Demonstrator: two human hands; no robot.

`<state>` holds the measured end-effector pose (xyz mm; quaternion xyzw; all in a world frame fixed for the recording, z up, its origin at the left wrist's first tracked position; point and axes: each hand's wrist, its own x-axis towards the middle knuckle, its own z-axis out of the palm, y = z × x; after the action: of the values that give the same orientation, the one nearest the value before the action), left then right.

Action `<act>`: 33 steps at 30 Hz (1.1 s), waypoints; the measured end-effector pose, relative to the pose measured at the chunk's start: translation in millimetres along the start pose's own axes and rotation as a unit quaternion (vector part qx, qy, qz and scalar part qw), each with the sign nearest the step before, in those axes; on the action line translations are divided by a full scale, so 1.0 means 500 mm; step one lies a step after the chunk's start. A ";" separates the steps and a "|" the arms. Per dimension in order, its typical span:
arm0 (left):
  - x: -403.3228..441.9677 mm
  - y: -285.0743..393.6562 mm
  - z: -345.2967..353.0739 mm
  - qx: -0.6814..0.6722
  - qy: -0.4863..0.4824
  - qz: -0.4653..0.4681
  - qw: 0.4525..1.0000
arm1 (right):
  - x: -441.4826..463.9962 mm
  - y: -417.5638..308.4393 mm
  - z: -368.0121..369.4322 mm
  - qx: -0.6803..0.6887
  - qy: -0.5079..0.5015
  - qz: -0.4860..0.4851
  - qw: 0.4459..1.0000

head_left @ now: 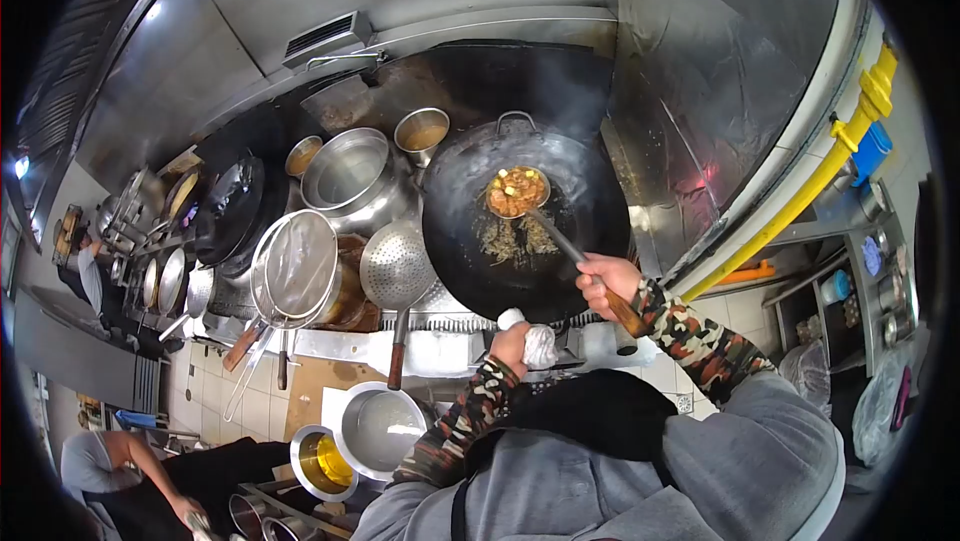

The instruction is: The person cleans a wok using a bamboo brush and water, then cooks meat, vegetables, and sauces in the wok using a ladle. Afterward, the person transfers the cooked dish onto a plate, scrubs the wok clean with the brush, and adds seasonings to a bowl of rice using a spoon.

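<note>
Since the wok seems hot, the right hand grips the ladle well back. At the wok's six o'clock, the left hand clutches cloth, likely against heat.

Your camouflage cloth sleeves mixed black, rust, and cream patches, against a plain grey top and a black apron. The large round black metal wok had greyer streaks toward its far edge and olive-tan shreds at its middle. The round metal ladle showed you a dark grey shaft and brown wooden grip; its chopped orange-brown food was dotted with pale yellow cubes. The bundled white cloth was by the wok's near edge. Toward the stove's front edge, the silver round skimmer was dotted with holes, its handle reddish brown.
</note>
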<state>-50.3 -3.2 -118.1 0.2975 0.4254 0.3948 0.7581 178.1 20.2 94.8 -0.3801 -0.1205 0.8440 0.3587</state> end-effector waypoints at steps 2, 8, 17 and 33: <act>-0.085 0.115 0.090 -0.168 0.044 -0.117 0.978 | -0.012 0.008 -0.054 -0.023 -0.020 -0.003 1.000; -0.217 0.000 0.035 -0.093 0.115 -0.078 0.986 | -0.125 -0.004 -0.142 -0.113 -0.071 0.033 0.990; -0.481 -0.046 0.191 -0.099 0.231 0.010 0.968 | -0.209 -0.066 -0.126 -0.332 -0.155 0.143 0.919; -0.880 -0.615 0.439 0.001 0.678 -0.034 0.734 | -0.420 0.424 0.164 -0.512 -0.452 0.510 0.524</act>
<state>105.4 -560.5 -78.3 -0.0626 0.8367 0.4655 0.2815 104.6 -271.6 166.5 -0.0630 -0.4633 0.7348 -0.4914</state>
